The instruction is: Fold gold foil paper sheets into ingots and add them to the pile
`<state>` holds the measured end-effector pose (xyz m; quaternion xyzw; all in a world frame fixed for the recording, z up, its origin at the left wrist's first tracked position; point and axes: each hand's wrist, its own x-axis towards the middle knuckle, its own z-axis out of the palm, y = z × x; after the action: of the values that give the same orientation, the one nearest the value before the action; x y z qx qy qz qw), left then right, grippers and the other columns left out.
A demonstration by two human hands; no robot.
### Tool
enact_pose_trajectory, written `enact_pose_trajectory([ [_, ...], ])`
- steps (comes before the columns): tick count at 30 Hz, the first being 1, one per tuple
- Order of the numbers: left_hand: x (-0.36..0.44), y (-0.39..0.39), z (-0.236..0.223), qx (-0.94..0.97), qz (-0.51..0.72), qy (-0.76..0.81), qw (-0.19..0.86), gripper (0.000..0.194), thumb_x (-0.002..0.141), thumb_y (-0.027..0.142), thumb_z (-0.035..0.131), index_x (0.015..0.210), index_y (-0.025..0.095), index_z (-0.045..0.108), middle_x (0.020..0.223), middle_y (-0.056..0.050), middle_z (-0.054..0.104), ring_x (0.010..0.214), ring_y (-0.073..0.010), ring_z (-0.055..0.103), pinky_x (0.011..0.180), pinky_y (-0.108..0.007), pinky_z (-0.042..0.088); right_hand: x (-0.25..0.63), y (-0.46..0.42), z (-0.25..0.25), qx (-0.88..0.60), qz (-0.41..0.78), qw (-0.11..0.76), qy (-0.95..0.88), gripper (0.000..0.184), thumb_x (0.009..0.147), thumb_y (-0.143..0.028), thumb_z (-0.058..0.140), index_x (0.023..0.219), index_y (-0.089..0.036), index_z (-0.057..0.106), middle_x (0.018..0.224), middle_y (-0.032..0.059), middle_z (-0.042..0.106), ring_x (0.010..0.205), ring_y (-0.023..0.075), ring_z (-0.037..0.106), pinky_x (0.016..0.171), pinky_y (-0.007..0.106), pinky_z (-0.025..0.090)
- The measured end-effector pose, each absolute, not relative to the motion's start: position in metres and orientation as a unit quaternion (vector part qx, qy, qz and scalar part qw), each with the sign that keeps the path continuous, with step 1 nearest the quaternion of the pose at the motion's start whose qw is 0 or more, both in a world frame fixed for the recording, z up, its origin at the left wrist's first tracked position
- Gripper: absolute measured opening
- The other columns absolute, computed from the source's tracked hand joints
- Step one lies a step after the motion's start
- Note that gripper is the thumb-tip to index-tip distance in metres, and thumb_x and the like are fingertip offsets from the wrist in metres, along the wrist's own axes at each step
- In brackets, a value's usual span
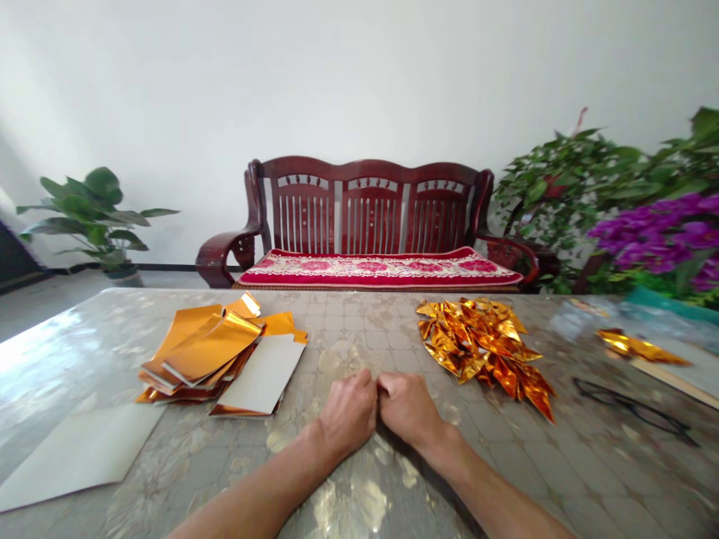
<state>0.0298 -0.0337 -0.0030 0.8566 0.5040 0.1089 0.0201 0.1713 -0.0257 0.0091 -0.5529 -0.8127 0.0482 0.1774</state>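
My left hand (349, 410) and my right hand (409, 408) meet at the middle of the table, knuckles close together. Both are closed, with fingers curled inward and thumbs side by side. Whatever they may pinch is hidden behind the fingers. To the left of my hands lies a loose stack of gold foil paper sheets (210, 340), with a pale sheet back (263, 374) facing up at its right edge. On the right is a heap of folded gold foil pieces (477, 340), shiny and pointed.
A large pale sheet (84, 449) lies at the table's left. Toward the right are black eyeglasses (634, 408), another folded foil piece (640, 346) and clear plastic (581, 318). Behind the patterned table (505, 479) stands a wooden bench (371, 202), with plants (95, 213) and purple flowers (668, 232) around.
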Motion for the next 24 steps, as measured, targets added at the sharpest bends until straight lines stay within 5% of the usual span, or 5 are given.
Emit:
enact_pose_trajectory([
  [16, 0.027, -0.027, -0.003, 0.852, 0.121, 0.508, 0.038, 0.023, 0.093, 0.019, 0.041, 0.09, 0.019, 0.064, 0.092, -0.007, 0.063, 0.074, -0.0166, 0.062, 0.062, -0.026, 0.042, 0.175, -0.024, 0.003, -0.56, 0.026, 0.192, -0.806, 0.027, 0.081, -0.007, 0.052, 0.065, -0.021, 0.068, 0.07, 0.0054, 0.074, 0.065, 0.0156, 0.066, 0.057, 0.024, 0.035],
  [24, 0.008, -0.014, -0.001, 0.817, 0.234, 0.521, 0.078, 0.022, 0.097, 0.027, 0.047, 0.095, 0.025, 0.069, 0.094, -0.001, 0.065, 0.085, -0.0148, 0.063, 0.068, -0.023, 0.041, 0.206, -0.008, -0.006, -0.485, 0.025, 0.265, -0.833, 0.033, 0.093, -0.018, 0.053, 0.123, -0.025, 0.065, 0.107, 0.0027, 0.076, 0.091, 0.0184, 0.072, 0.077, 0.025, 0.051],
])
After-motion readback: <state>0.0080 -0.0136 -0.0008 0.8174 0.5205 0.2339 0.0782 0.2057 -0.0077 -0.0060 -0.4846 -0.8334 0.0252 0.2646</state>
